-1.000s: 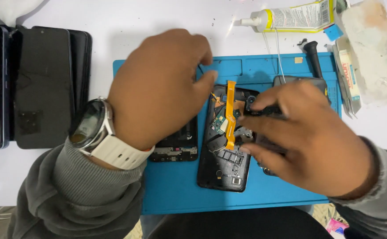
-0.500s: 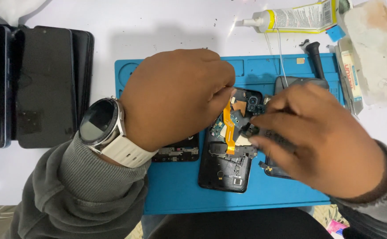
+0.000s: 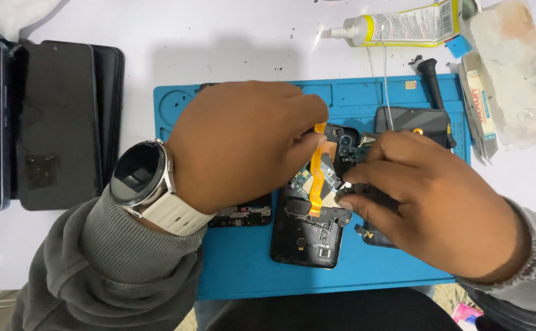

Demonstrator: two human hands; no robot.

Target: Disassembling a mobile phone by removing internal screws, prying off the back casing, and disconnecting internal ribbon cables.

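**Hands lift an orange ribbon cable from an opened phone**

On a blue work mat [image 3: 243, 276] lies an opened phone [image 3: 308, 236], its circuitry exposed. The left hand [image 3: 237, 147], wearing a wristwatch [image 3: 140, 179], pinches the upper end of the orange ribbon cable [image 3: 316, 178]; half a second ago that end lay lower, so the cable is being raised. The right hand [image 3: 430, 205] grips a small dark part beside the phone. A glue tube [image 3: 396, 24] lies beyond the mat.

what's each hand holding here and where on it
The left hand pinches the orange flex cable at its upper end. The right hand grips a small dark part over the opened phone.
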